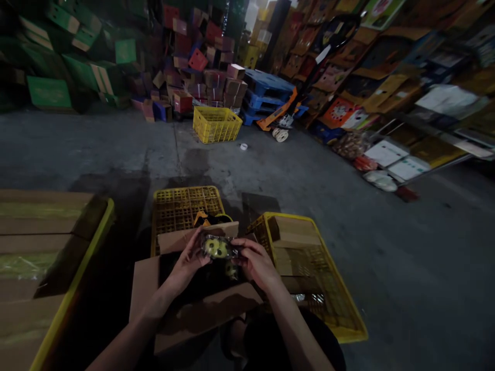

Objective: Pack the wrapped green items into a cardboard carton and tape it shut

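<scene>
Both hands hold a small clear plastic packet [217, 248] with a yellow-green item with dark spots inside; its exact kind is hard to tell. My left hand [189, 260] is closed on the packet's left end. On its right end the fingers of my right hand [253, 257] pinch the wrapper. The packet is above an open cardboard box [209, 312] with its flaps folded out. Lower in the box shows a similar wrapped item [231, 269]; the rest of the inside is too dark to make out.
Behind the box stands a yellow crate [187, 195] with a dark and orange object on it. A yellow crate [336, 288] holding cardboard lies right, another with taped boxes [38, 242] left. Farther off are a yellow crate [218, 126], blue pallets [266, 85] and a pallet jack [280, 121].
</scene>
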`<action>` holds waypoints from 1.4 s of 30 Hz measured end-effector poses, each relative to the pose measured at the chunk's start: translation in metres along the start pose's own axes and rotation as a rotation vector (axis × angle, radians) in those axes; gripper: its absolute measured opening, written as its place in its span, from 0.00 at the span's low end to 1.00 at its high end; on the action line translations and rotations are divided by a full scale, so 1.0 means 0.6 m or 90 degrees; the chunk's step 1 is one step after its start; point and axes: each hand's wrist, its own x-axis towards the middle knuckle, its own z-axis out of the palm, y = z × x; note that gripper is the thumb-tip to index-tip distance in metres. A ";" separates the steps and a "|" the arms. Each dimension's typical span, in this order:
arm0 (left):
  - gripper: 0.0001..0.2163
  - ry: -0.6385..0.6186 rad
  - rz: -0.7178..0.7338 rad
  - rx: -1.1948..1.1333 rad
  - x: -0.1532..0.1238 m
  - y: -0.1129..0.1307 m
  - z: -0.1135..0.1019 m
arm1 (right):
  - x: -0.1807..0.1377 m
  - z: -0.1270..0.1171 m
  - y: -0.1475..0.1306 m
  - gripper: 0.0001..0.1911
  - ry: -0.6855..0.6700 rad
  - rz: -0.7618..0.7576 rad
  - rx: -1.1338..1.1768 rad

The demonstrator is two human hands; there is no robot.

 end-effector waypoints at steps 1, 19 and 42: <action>0.40 -0.001 0.019 0.012 -0.001 0.000 0.001 | -0.004 -0.001 -0.001 0.13 -0.019 -0.001 -0.011; 0.18 -0.024 -0.003 -0.023 -0.001 -0.012 -0.015 | -0.020 0.019 -0.017 0.18 -0.032 -0.194 -0.322; 0.19 -0.024 -0.084 -0.103 -0.005 -0.016 -0.016 | -0.017 0.014 0.002 0.26 0.030 -0.134 -0.199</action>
